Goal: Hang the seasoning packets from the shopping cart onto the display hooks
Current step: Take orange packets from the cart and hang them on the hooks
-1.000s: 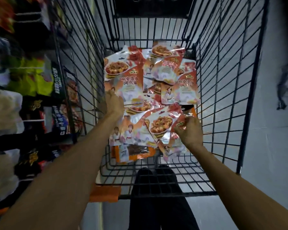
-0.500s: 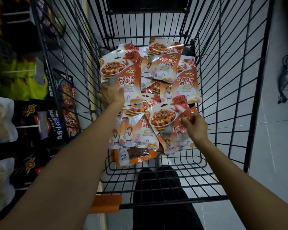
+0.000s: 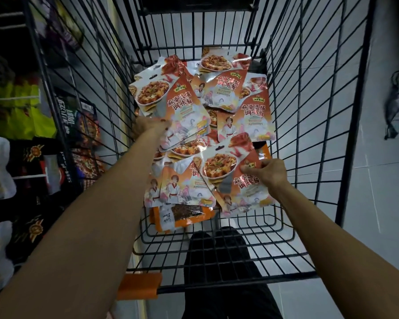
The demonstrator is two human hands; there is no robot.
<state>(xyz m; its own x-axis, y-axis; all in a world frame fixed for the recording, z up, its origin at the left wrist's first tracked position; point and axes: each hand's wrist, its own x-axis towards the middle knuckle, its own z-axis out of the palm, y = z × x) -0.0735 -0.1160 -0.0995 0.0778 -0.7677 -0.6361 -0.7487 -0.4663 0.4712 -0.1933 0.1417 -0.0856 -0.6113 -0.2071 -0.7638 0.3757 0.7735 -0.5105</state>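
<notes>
Black wire shopping cart is what's carrying everything here; its grid bottom is mostly buried under a loose, overlapping pile of seasoning packets, all red-orange with a dish photo and Chinese lettering, lying flat or slightly tilted against each other; at the near edge of the pile an orange packet with a dark clear window pokes out from under them, sitting right on the wires; nearest strip of the grid is bare; cart stands on a pale tiled floor.

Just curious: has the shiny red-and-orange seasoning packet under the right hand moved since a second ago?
Yes. The shiny red-and-orange seasoning packet rose clear of the black wire cart's floor, pinched by the right hand.
</notes>
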